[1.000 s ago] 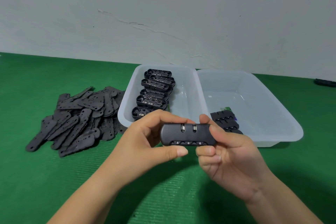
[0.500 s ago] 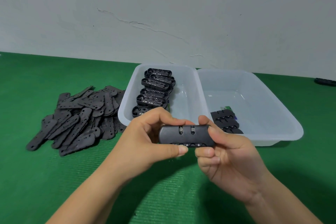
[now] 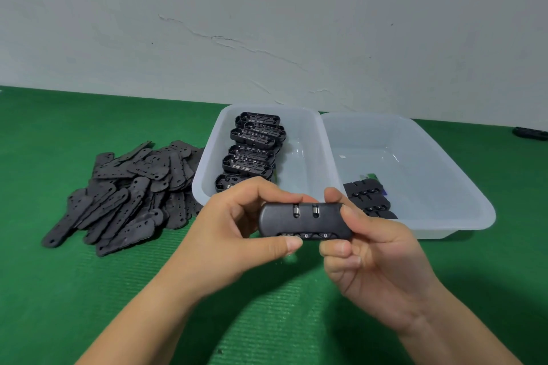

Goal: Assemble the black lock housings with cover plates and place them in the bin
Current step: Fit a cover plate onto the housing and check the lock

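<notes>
Lock housing [image 3: 304, 221] held between both hands

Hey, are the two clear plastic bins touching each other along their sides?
Touching. In the head view, the left clear plastic bin and the right clear plastic bin meet along their shared rims, with no green mat visible between them.

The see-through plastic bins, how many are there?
2. The left bin holds a row of open lock housings; the right bin, touching it, holds a few finished locks at its near-left corner. None seem hidden.
</notes>
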